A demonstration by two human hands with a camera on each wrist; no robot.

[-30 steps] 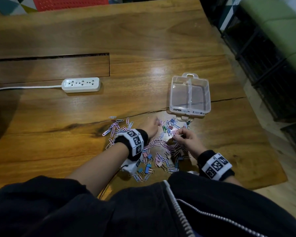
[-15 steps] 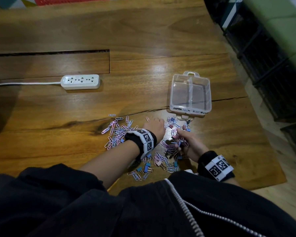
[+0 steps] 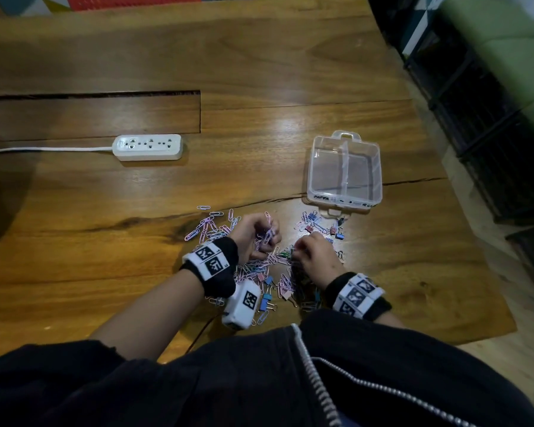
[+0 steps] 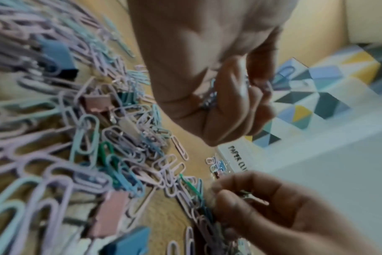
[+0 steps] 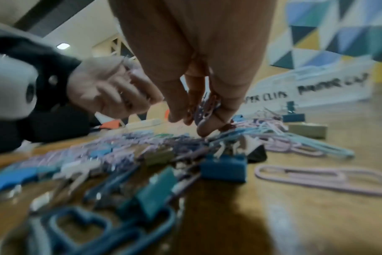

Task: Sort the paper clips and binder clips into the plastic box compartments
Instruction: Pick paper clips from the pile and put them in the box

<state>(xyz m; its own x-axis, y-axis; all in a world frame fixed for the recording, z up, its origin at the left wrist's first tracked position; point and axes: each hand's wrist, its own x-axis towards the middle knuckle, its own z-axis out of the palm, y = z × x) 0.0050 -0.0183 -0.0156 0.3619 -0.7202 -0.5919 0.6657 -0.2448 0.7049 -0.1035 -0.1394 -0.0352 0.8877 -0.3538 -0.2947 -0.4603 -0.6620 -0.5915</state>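
A heap of pastel paper clips [image 3: 259,269] mixed with small binder clips [image 3: 267,300] lies on the wooden table near its front edge. My left hand [image 3: 267,241] hovers over the heap, its fingers curled round a bunch of paper clips [image 4: 209,96]. Close on its right, my right hand [image 3: 298,251] pinches several paper clips [image 5: 207,107] just above the pile. The clear plastic box [image 3: 342,202] stands open behind the heap, split by a divider into two empty compartments. Its front wall [image 5: 316,89] is marked for paper clips and binder clips.
A white power strip [image 3: 147,147] with its cord lies far left on the table. More binder clips [image 3: 312,217] sit just in front of the box. The table's right edge [image 3: 463,211] drops off to the floor, with black wire crates [image 3: 487,124] beyond.
My left hand has curled its fingers round a bunch of paper clips and drawn back a little. My right hand has shifted left towards it, still picking at the pile.
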